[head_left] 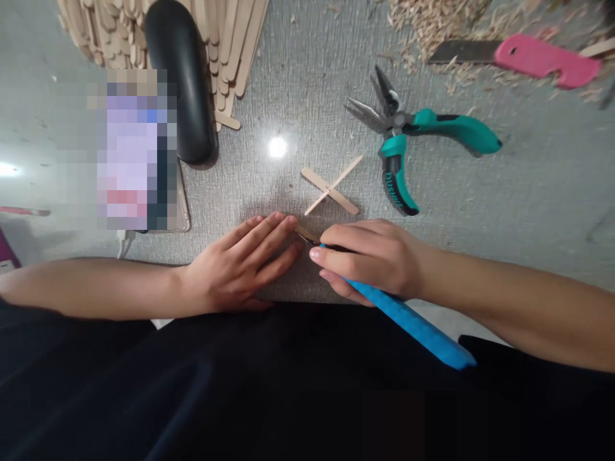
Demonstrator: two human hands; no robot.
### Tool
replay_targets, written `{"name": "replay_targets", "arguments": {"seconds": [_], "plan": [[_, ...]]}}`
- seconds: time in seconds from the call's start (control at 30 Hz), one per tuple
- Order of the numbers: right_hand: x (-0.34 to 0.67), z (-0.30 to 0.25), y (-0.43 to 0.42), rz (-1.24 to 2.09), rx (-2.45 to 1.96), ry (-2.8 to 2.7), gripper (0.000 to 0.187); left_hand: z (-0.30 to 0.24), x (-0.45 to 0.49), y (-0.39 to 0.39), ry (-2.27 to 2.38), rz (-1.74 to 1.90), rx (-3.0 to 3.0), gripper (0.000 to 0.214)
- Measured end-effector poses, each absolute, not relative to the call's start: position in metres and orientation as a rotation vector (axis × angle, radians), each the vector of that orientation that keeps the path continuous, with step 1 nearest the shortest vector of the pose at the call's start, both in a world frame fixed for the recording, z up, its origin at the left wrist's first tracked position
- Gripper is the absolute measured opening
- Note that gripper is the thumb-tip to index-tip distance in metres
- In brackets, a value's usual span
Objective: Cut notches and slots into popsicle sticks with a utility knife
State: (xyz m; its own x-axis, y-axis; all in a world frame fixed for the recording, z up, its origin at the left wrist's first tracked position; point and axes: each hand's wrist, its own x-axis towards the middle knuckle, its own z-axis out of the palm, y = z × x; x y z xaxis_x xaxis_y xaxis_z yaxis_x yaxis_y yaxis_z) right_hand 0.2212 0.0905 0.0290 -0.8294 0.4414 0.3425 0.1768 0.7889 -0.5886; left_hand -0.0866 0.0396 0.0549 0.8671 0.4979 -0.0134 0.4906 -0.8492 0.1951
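Observation:
My left hand (pixel 243 266) lies flat on the grey table (pixel 504 211), fingers stretched out and pressing down a small wooden stick (pixel 305 233) whose end shows past the fingertips. My right hand (pixel 369 259) is closed around a blue-handled knife (pixel 413 323), its blade tip meeting the stick right beside my left fingertips. Just beyond both hands lie two thin wooden sticks crossed in an X (pixel 331 186).
Teal-handled pliers (pixel 418 137) lie open to the right of the crossed sticks. A pink-handled blade (pixel 528 57) rests among wood shavings (pixel 432 25) at the far right. A pile of wooden sticks (pixel 230 45), a black rounded object (pixel 180 77) and a blurred screen sit at the far left.

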Motion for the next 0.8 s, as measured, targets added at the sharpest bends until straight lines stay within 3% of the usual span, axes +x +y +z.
{"name": "replay_targets", "arguments": {"seconds": [0.13,0.3,0.63,0.8], "plan": [[0.218,0.027,0.088,0.659,-0.489,-2.448,0.023,0.049,-0.088,0.036,0.798,0.112,2.860,0.111],[0.217,0.025,0.087,0.696,-0.470,-2.455,0.027,0.050,-0.088,0.035,0.789,0.107,2.908,0.106],[0.225,0.037,0.089,0.782,-0.510,-2.517,0.030,0.065,-0.077,0.045,0.780,0.167,2.999,0.059],[0.225,0.041,0.095,0.686,-0.391,-2.511,0.022,0.070,-0.071,0.047,0.808,0.176,3.037,0.040]]}}
